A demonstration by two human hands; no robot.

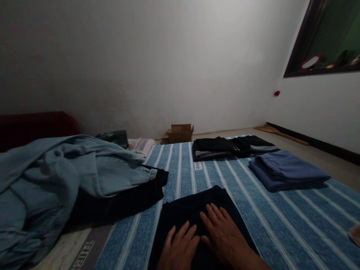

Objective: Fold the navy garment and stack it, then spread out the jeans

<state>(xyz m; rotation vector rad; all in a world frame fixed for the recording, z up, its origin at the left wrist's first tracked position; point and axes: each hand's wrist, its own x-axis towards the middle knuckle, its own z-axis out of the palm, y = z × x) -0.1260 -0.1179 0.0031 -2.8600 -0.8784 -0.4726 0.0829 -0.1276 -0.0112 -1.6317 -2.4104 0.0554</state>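
A dark navy folded garment (194,200) lies flat on the blue striped bedsheet (180,168), close to me at the bottom middle. On its surface rests my left hand (180,245), fingers stretched out and pointing away from me. My right hand (221,232) lies palm down on the same cloth, just to the right, its fingers extended too. The two hands nearly meet at the thumbs. Neither one grips anything. The garment's near end is cut off by the frame and partly covered by my hands.
On the left, light blue denim clothing (112,170) is heaped over dark cloth (120,204). A folded blue garment (289,170) lies to the right, with folded black clothes (213,146) behind it. Beyond the bed, a cardboard box (180,133) stands by the wall.
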